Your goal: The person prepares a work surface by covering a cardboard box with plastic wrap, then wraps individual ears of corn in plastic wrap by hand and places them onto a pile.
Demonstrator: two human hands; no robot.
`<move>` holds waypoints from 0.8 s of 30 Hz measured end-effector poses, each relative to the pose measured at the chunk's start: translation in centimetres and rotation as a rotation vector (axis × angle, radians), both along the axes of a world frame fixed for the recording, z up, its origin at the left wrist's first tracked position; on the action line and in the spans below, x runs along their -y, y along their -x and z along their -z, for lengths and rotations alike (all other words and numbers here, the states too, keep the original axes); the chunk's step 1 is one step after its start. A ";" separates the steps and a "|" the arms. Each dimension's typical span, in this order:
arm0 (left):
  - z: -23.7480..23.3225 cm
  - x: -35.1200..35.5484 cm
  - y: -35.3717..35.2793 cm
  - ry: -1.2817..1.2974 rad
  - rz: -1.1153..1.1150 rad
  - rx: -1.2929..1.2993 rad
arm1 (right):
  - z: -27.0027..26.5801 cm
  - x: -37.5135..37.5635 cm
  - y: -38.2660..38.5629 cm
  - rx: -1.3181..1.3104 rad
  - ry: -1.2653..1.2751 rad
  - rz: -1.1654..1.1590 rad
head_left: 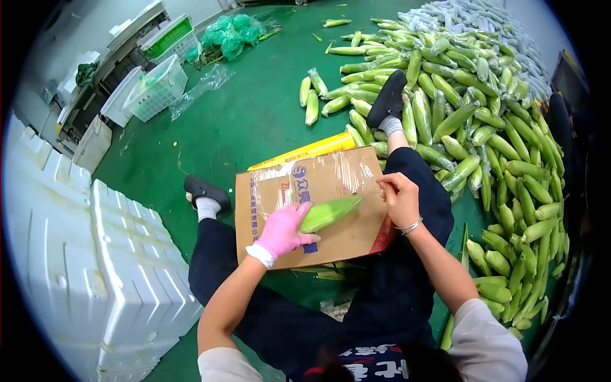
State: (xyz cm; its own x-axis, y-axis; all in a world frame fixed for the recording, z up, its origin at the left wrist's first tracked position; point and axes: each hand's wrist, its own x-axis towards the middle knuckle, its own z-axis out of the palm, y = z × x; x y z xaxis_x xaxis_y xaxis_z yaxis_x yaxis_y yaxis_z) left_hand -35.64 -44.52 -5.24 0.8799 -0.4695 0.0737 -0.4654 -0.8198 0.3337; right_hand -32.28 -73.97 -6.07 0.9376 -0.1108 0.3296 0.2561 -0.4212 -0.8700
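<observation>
My left hand (pixel 286 230), in a pink glove, is closed round one end of a green ear of corn (pixel 331 213). The ear lies tilted over a brown cardboard box (pixel 267 197) with printed characters, which sits between my legs. My bare right hand (pixel 400 194) is over the box's right edge, its fingers pinched together near the ear's tip. Whatever those fingers hold, if anything, is too small to make out. A yellow printed roll or box (pixel 312 150) shows along the far edge of the cardboard box.
A large heap of corn (pixel 509 153) covers the floor on the right, some of it wrapped. White foam boxes (pixel 133 254) stand at the left. Farther back are a white basket (pixel 156 89), green plastic bags (pixel 232 35) and a few loose ears (pixel 312 107).
</observation>
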 end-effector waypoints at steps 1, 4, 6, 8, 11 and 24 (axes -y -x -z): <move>-0.1 0.5 1.1 0.001 0.026 -0.063 | -0.3 -0.5 1.0 -0.007 -0.004 -0.019; -1.1 0.9 4.6 0.032 0.143 -0.236 | 0.4 -2.2 7.2 -0.044 0.277 -0.301; -0.1 0.6 5.4 0.052 0.127 -0.334 | 1.6 -4.7 10.6 0.027 0.486 -0.492; 0.1 0.5 5.2 0.021 0.023 -0.020 | 2.3 -5.4 7.4 -0.111 0.663 -0.533; 0.0 0.1 2.0 -0.041 -0.103 0.266 | 2.4 -7.8 -0.2 0.087 0.850 -0.233; -0.5 3.9 3.5 0.722 -0.146 -0.820 | 1.9 -10.4 -5.2 -0.379 0.850 -1.337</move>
